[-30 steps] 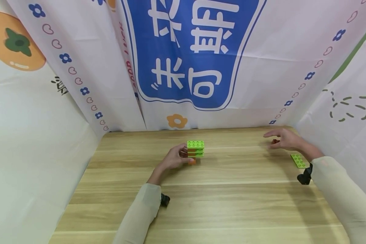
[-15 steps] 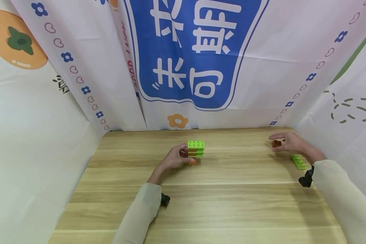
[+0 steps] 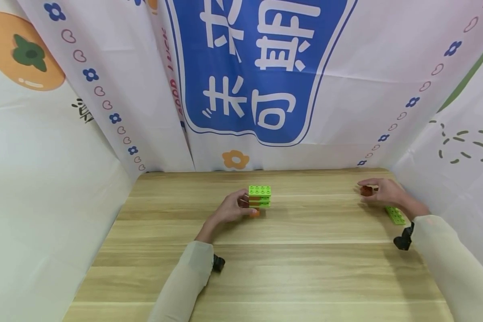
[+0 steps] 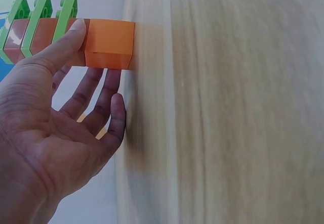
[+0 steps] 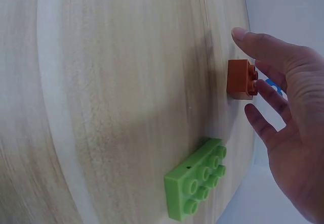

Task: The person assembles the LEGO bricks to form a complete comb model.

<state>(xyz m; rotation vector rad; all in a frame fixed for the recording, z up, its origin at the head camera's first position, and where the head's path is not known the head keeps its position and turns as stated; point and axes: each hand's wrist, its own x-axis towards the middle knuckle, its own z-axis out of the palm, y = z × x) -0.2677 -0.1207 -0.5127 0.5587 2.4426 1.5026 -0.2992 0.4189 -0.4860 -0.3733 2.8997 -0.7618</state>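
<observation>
While its orange base (image 4: pixel 109 42) rests on the bench (image 3: pixel 306 277), a stack (image 3: pixel 259 191) of three green plates and brown blocks stands upright toward the far side, near the middle. The left hand (image 3: pixel 230 207) holds it, thumb on one side and fingers behind. Off to the right, a brown brick (image 3: pixel 366 191) sits on the bench between the parted thumb and fingers of the right hand (image 3: pixel 388 191); whether a fingertip touches its studs is hard to tell. Near that brick, partly under the right wrist in the head view, lies a green plate (image 3: pixel 395 215), studs up. Pale streaks run across the bench's light wood grain. White printed cloth encloses it on three sides: the back carries a blue panel (image 3: pixel 241 125) with white characters above an orange flower (image 3: pixel 243 159), and the left a large orange fruit (image 3: pixel 26 51).
</observation>
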